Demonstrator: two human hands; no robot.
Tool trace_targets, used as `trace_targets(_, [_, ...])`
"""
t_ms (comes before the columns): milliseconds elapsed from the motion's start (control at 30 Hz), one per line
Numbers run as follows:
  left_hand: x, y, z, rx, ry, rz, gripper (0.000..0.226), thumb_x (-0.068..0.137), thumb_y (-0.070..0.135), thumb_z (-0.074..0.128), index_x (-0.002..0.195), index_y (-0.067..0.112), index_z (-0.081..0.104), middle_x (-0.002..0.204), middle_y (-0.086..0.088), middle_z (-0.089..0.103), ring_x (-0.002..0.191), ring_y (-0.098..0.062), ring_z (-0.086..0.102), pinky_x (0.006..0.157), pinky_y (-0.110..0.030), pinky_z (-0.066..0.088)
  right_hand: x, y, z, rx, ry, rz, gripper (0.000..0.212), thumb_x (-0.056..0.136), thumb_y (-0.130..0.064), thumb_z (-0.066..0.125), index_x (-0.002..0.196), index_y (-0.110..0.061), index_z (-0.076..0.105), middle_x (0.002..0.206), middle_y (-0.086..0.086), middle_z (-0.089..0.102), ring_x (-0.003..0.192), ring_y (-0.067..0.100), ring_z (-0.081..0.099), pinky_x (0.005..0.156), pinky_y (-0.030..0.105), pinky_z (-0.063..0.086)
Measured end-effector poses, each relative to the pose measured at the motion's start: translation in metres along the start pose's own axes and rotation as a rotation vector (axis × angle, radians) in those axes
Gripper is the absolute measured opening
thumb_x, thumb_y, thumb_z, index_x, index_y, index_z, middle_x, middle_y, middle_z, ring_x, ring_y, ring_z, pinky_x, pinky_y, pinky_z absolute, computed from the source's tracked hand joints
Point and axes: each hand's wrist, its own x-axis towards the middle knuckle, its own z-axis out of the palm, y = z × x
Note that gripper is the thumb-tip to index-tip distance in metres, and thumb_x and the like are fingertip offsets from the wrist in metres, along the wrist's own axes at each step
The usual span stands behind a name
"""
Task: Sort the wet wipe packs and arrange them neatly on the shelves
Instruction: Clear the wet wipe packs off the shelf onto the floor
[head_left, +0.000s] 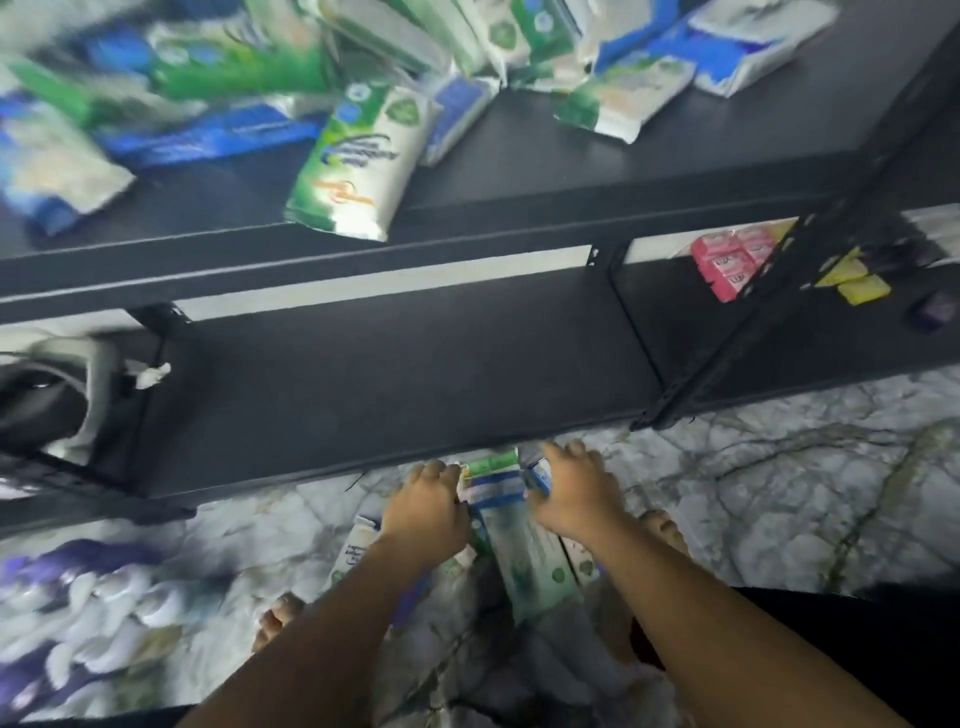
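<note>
Just in front of the lower shelf (389, 374), above the marbled floor (779, 493), both hands clasp a bundle of packs (519, 551). The left hand (426, 514) has its fingers curled on the bundle's left side, and the right hand (571, 493) curls on its right, so the bundle is squeezed between the two. The hands look equally near it.

The bundle's long axis points away from the person, and its far short end meets the shelf's front edge. Sliding it on probably means a straight push forward onto the flat, matte black board.

The packs are soft, glossy film pouches, oblong and slightly pillowy, in green, white and blue. Above the lower shelf, the upper shelf (519, 156) carries loose packs (353, 161) in a blurred jumble, not yet sorted.
</note>
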Motion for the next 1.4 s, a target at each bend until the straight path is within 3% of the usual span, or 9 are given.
trace_targets(167, [-0.043, 0.005, -0.089, 0.044, 0.147, 0.100, 0.044, 0.081, 0.042, 0.039, 0.117, 0.028, 0.059, 0.118, 0.005, 0.057, 0.115, -0.023, 0.054, 0.089, -0.040, 0.054, -0.042, -0.050, -0.081, 0.066, 0.180, -0.228, 0.055, 0.088, -0.044, 0.063, 0.139, -0.026, 0.052, 0.133, 0.001, 0.052, 0.122, 0.027, 0.053, 0.094, 0.039, 0.051])
trace_targets(333, [-0.099, 0.003, -0.207, 0.080, 0.455, 0.245, 0.028, 0.082, 0.039, 0.039, 0.097, 0.024, 0.056, 0.105, 0.005, 0.057, 0.098, -0.024, 0.057, 0.077, -0.040, 0.055, -0.088, -0.118, -0.186, 0.227, 0.760, -0.627, 0.005, 0.081, -0.022, 0.061, 0.080, -0.018, 0.063, 0.077, -0.005, 0.055, 0.070, 0.021, 0.055, 0.062, 0.038, 0.050])
trace_targets(433, [-0.129, 0.002, -0.267, 0.081, 0.586, 0.268, 0.020, 0.083, 0.035, 0.044, 0.094, 0.023, 0.055, 0.101, 0.007, 0.057, 0.094, -0.022, 0.058, 0.071, -0.036, 0.051, -0.103, -0.163, -0.244, 0.251, 0.958, -0.672, 0.011, 0.085, -0.024, 0.059, 0.080, -0.014, 0.058, 0.076, -0.001, 0.055, 0.071, 0.025, 0.054, 0.060, 0.039, 0.046])
trace_targets(567, [-0.143, -0.008, -0.318, 0.031, 0.753, 0.200, 0.025, 0.084, 0.036, 0.048, 0.104, 0.029, 0.060, 0.103, 0.012, 0.059, 0.094, -0.018, 0.059, 0.072, -0.036, 0.053, -0.093, -0.220, -0.290, 0.029, 0.648, -0.302, 0.063, 0.092, -0.068, 0.044, 0.125, -0.016, 0.053, 0.116, 0.010, 0.064, 0.108, 0.036, 0.061, 0.076, 0.040, 0.047])
trace_targets(667, [-0.129, -0.032, -0.343, 0.007, 0.855, 0.067, 0.031, 0.084, 0.037, 0.048, 0.108, 0.025, 0.061, 0.103, 0.007, 0.059, 0.099, -0.023, 0.057, 0.075, -0.037, 0.052, -0.086, -0.251, -0.293, -0.074, 0.497, -0.187, 0.086, 0.080, -0.086, 0.044, 0.127, -0.015, 0.056, 0.122, 0.008, 0.061, 0.113, 0.032, 0.059, 0.071, 0.035, 0.041])
trace_targets(833, [-0.101, -0.077, -0.362, -0.023, 0.819, -0.248, 0.067, 0.092, 0.043, 0.053, 0.151, 0.014, 0.036, 0.134, -0.018, 0.048, 0.118, -0.044, 0.045, 0.099, -0.049, 0.040, -0.088, -0.272, -0.279, -0.096, 0.344, -0.233, 0.066, 0.076, -0.047, 0.064, 0.135, -0.025, 0.044, 0.130, 0.008, 0.043, 0.111, 0.031, 0.054, 0.074, 0.035, 0.044])
trace_targets(1033, [-0.086, -0.083, -0.355, -0.052, 0.754, -0.410, 0.067, 0.094, 0.066, 0.045, 0.126, 0.007, 0.050, 0.128, -0.016, 0.045, 0.114, -0.039, 0.047, 0.095, -0.045, 0.043, -0.084, -0.278, -0.270, -0.099, 0.394, -0.257, 0.044, 0.082, -0.055, 0.061, 0.115, -0.028, 0.048, 0.115, 0.004, 0.056, 0.105, 0.031, 0.057, 0.081, 0.040, 0.051])
trace_targets(1167, [-0.080, -0.081, -0.369, -0.108, 0.752, -0.492, 0.065, 0.091, 0.057, 0.059, 0.130, 0.007, 0.044, 0.129, -0.017, 0.044, 0.120, -0.038, 0.047, 0.092, -0.041, 0.044, -0.091, -0.284, -0.272, 0.008, 0.414, -0.343, 0.024, 0.071, -0.026, 0.061, 0.092, -0.025, 0.052, 0.091, -0.003, 0.060, 0.082, 0.022, 0.058, 0.074, 0.036, 0.054])
trace_targets(1400, [-0.103, -0.101, -0.377, -0.194, 0.871, -0.388, 0.043, 0.078, 0.027, 0.066, 0.112, 0.011, 0.044, 0.104, -0.012, 0.059, 0.095, -0.034, 0.049, 0.079, -0.039, 0.038, -0.091, -0.300, -0.287, 0.268, 0.609, -0.542, 0.041, 0.078, -0.037, 0.066, 0.118, -0.033, 0.056, 0.103, -0.015, 0.056, 0.105, 0.020, 0.056, 0.097, 0.043, 0.044])
